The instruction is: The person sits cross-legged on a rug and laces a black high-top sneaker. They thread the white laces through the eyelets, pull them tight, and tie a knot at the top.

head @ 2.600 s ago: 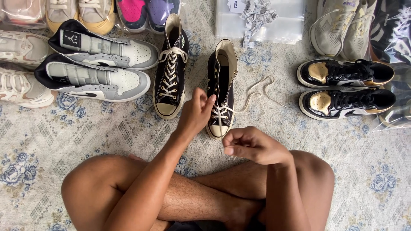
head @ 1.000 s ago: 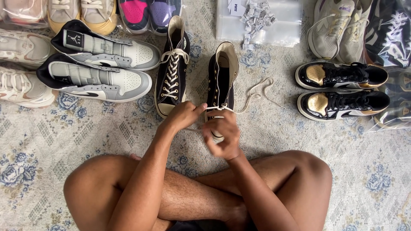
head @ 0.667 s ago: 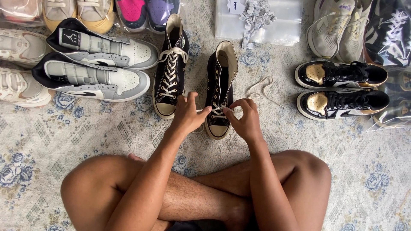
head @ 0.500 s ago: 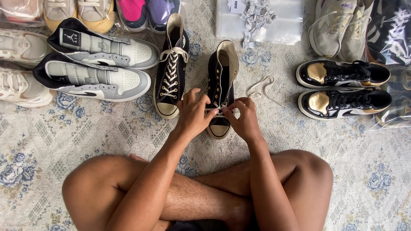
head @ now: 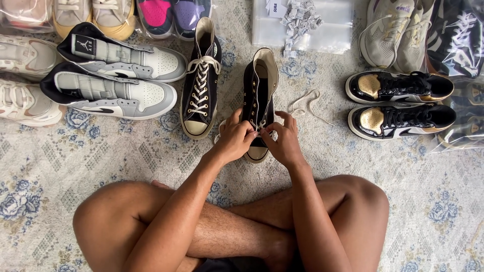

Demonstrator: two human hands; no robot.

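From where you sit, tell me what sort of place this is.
Probably a room at home used for sorting or packing shoes. A patterned carpet covers the floor, pairs of sneakers lie in rows, some in clear bags, and both hands work the white lace of a black high-top.

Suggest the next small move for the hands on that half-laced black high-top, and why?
Probably thread the lace end through the next open eyelet. Both hands, left hand and right hand, pinch the white lace low on the black high-top; its upper eyelets look empty, and lace slack trails right.
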